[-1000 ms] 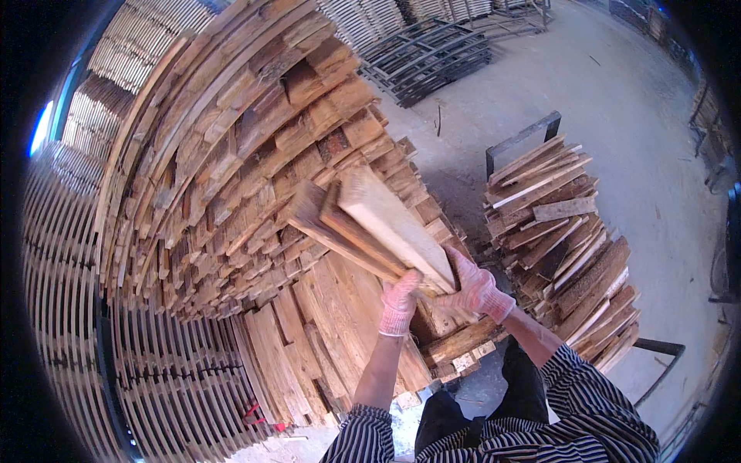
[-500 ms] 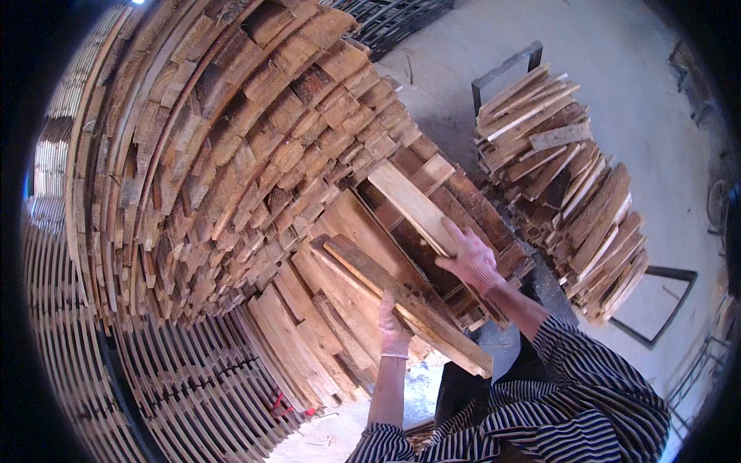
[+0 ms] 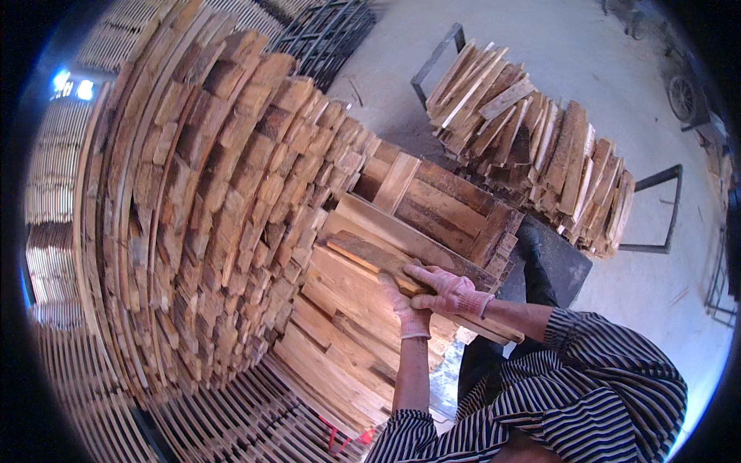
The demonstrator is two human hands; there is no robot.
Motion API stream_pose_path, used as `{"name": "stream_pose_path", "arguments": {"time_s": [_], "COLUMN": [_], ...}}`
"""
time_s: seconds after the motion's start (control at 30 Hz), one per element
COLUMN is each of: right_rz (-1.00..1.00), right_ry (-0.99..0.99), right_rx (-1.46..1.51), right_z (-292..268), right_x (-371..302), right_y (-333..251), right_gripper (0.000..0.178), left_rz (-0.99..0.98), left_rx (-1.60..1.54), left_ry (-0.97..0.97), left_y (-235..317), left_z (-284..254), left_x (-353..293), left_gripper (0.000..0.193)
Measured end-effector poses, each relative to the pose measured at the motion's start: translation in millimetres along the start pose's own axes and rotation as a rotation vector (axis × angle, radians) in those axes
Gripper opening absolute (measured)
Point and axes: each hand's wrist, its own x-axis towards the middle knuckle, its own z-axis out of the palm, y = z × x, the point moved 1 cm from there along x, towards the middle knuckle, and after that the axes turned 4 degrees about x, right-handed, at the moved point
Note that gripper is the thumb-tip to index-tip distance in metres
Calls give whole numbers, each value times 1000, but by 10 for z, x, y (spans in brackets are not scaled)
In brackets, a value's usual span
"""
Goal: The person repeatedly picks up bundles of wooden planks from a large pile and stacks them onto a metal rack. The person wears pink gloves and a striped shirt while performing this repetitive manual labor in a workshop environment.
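Note:
Both my hands wear pale pink knit gloves and meet at a rough-edged wooden board (image 3: 369, 255). It lies slantwise just above, or on, a layer of pale planks (image 3: 340, 289); I cannot tell which. My left hand (image 3: 404, 310) is closed on its near-left edge, the fingers slightly blurred. Across the top, my right hand (image 3: 448, 292) grips it from the other side, fingers pointing left and partly overlapping the left hand. Layered board ends show beyond my right wrist, so more than one piece may be held. The undersides of my fingers are hidden.
A tall stack of boards (image 3: 224, 208) rises at left, ends facing me. Darker planks with a crosspiece (image 3: 444, 197) lie beyond my hands. Another board pile (image 3: 532, 147) stands at right between metal frames (image 3: 656, 208). Slatted wood rows (image 3: 224, 424) fill the lower left.
My right hand has come down and left, from a separate pale board to beside my left hand. The rough board now lies lower over the planks. The whole view has shifted.

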Motion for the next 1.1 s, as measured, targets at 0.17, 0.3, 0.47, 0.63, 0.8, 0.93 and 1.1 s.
{"name": "stream_pose_path", "arguments": {"time_s": [0.17,0.3,0.47,0.63,0.8,0.93,1.1], "right_rz": [146,-56,-100,-91,100,109,-57], "right_ry": [111,328,386,89,64,333,429], "right_rx": [-223,-546,-574,-394,-148,-497,-437], "right_z": [-559,-902,-496,-250,-755,-1193,-632], "right_x": [282,1119,1419,532,170,657,1059], "right_y": [143,468,872,564,265,607,1005], "right_gripper": [79,62,67,79,77,54,41], "left_rz": [130,-81,-24,-40,455,814,561], "left_rx": [235,-19,36,130,722,1495,1886], "left_ry": [-164,-273,-98,-393,-186,-160,150], "left_y": [-42,-13,15,-64,-285,-165,-45], "left_z": [-153,-360,-395,-204,-334,-726,-988], "left_x": [413,742,688,815,1221,1554,1728], "left_gripper": [100,103,94,94,73,63,67]}}
